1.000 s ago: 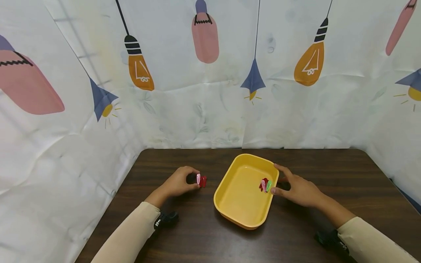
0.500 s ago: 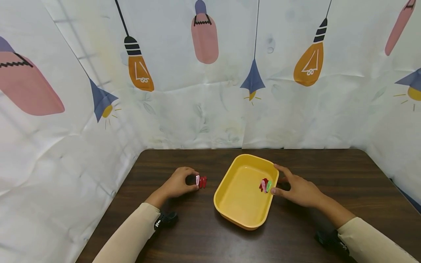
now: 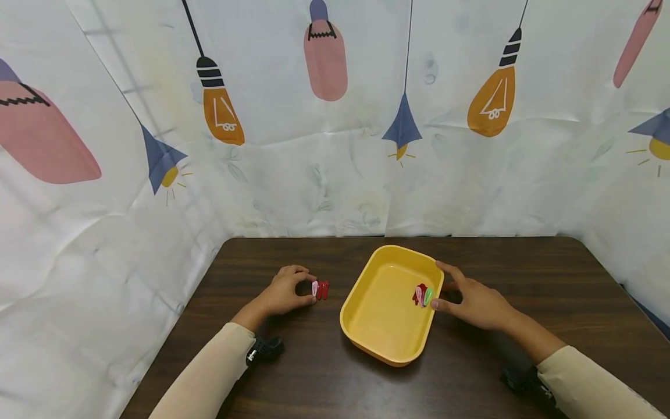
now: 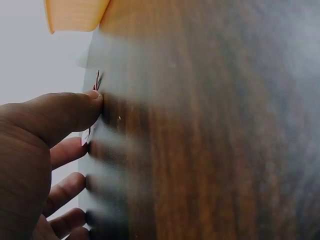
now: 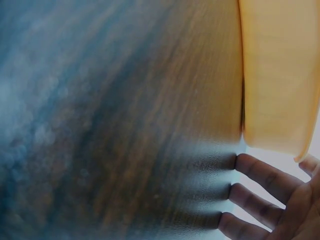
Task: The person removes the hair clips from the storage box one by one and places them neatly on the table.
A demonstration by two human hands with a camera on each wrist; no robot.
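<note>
On the left part of the table, my left hand (image 3: 282,289) pinches a small pink hair clip (image 3: 314,288) between thumb and forefinger. Right beside it lie red hair clips (image 3: 323,290); in the left wrist view they show edge-on as a thin red sliver (image 4: 97,80) past the thumb. My right hand (image 3: 473,299) is at the yellow tray (image 3: 366,343), forefinger and thumb spread along its right rim. Its other fingers (image 5: 257,205) reach down to the tabletop outside the tray. Inside the tray, near that rim, sit a green hair clip (image 3: 428,295), a pink one and red ones.
The dark wood table (image 3: 293,384) has its far edge against a printed white curtain (image 3: 335,186). Dark wrist cameras hang below both wrists, the left one (image 3: 267,348) low over the tabletop. Curtain folds also run along the left side.
My left thumb and forefinger shift very slightly left at the pink hair clip, which stands a little more apart from the red ones. My right hand and the tray stay put.
</note>
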